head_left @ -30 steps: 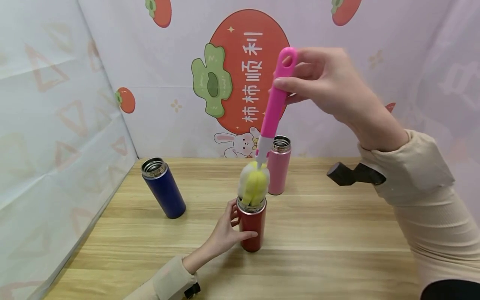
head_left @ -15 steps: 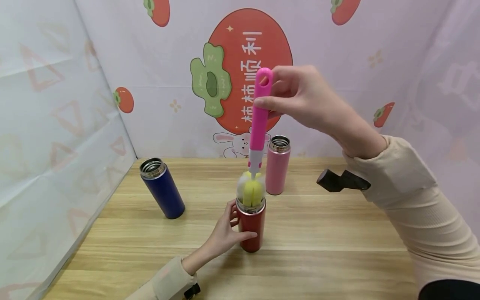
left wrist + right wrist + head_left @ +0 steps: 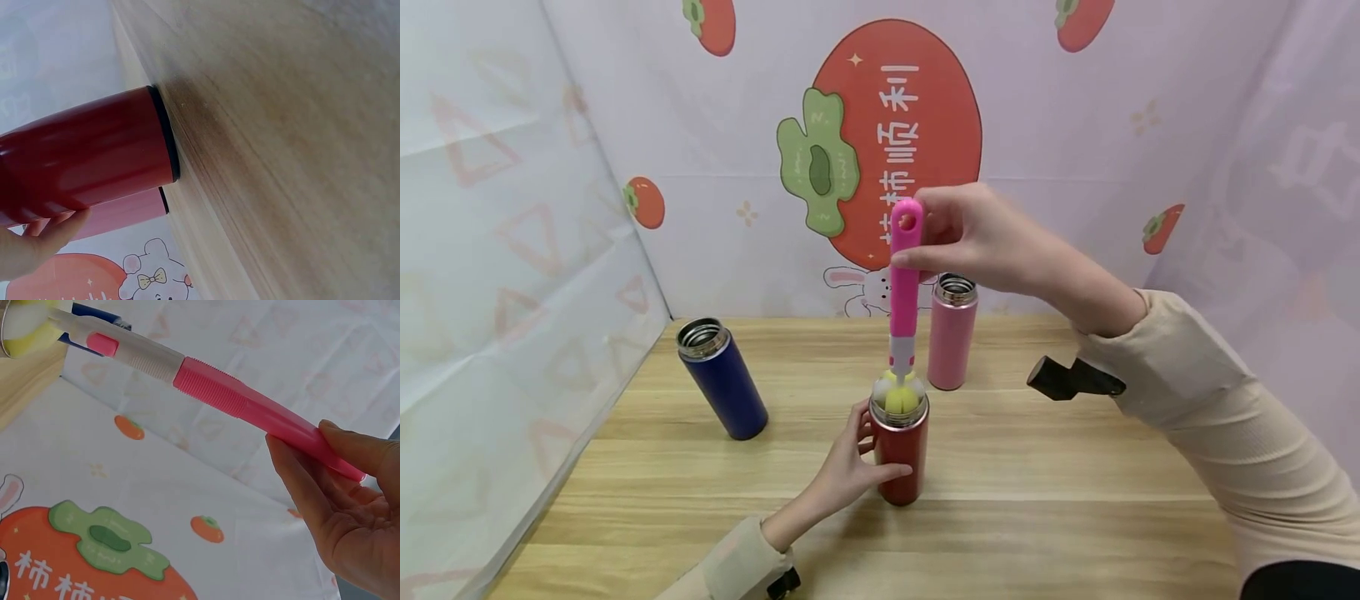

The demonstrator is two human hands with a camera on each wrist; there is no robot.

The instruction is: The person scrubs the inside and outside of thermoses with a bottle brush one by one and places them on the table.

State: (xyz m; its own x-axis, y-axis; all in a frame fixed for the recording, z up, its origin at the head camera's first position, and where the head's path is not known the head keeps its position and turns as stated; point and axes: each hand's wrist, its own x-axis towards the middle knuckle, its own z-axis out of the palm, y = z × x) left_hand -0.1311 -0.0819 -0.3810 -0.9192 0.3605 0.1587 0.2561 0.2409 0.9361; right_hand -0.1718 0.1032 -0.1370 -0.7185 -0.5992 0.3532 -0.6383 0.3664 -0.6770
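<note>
A red bottle (image 3: 904, 458) stands upright on the wooden table, its steel mouth uncovered. My left hand (image 3: 848, 467) grips it from the left side, thumb across the front; in the left wrist view the red bottle (image 3: 94, 156) shows its black base on the table. My right hand (image 3: 981, 237) pinches the upper handle of a pink bottle brush (image 3: 905, 296) between thumb and fingers. The brush hangs upright, its yellow and white sponge head partly inside the bottle's mouth. In the right wrist view the handle of the brush (image 3: 250, 403) runs from my right hand (image 3: 350, 506) to the sponge.
A blue bottle (image 3: 726, 383) without a lid stands at the left on the table (image 3: 1037, 467). Behind the red bottle and slightly right is an open pink bottle (image 3: 952, 337). A printed cloth (image 3: 1037, 100) hangs along the table's back edge, another at the left.
My right hand has moved down and left, straightening the brush and lowering its sponge further into the red bottle. My left hand keeps its grip on the bottle.
</note>
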